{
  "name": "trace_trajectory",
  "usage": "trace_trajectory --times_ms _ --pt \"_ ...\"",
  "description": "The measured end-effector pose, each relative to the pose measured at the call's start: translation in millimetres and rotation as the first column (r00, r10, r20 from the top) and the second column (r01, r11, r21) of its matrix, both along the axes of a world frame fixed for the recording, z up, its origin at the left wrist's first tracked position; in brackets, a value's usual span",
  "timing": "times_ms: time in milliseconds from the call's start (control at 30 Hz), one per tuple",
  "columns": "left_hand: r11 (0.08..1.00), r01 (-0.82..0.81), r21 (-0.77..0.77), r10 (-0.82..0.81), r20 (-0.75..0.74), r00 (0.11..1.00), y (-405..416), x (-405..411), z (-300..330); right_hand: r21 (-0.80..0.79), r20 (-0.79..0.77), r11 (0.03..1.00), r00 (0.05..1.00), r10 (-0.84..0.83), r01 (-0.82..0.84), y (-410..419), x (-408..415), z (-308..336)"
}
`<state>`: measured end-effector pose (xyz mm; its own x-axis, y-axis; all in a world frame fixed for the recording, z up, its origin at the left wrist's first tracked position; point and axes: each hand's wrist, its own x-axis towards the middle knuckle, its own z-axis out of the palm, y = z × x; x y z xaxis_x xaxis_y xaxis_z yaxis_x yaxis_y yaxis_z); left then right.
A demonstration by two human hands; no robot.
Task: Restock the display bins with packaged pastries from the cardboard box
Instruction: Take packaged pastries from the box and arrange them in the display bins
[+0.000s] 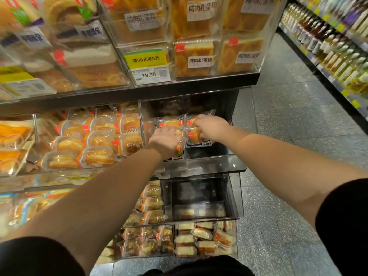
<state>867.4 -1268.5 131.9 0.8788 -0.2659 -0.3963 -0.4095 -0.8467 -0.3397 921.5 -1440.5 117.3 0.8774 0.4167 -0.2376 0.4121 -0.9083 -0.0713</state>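
Two hands set packaged pastries into a clear display bin at the frame's centre.

Around the bin (199, 168), clear dividers fence off full neighbours: bread packs (95, 142) fill the compartment to its left, a yellow promotion tag (145, 59) and price label (150, 75) hang above, and bottles (338, 46) line the aisle shelf at upper right. The left hand (166, 141) lies over one pastry pack (177, 140), fingers curled down round its top edge; the right hand (212, 127) grips a second pack (196, 134) just beside it, fingers clamped on its upper part. Both packs stand side by side, touching, long axes running up the frame, labelled ends toward the viewer.
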Motion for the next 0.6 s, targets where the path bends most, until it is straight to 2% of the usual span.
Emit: trace_trajectory --times_ms 133,333,600 --pt "1.0 -0.006 0.014 0.006 0.006 1.0 -2 2 5 -0.06 0.052 0.996 0.996 0.071 -0.068 -3 2 0" --pt "1.0 -0.022 0.019 0.022 -0.007 1.0 -2 5 9 -0.112 0.041 0.989 0.994 0.105 -0.1 -8 3 5" --pt "1.0 -0.018 -0.013 0.018 0.028 0.999 -3 3 19 -0.095 0.069 0.994 0.995 0.067 -0.06 -12 -2 19"
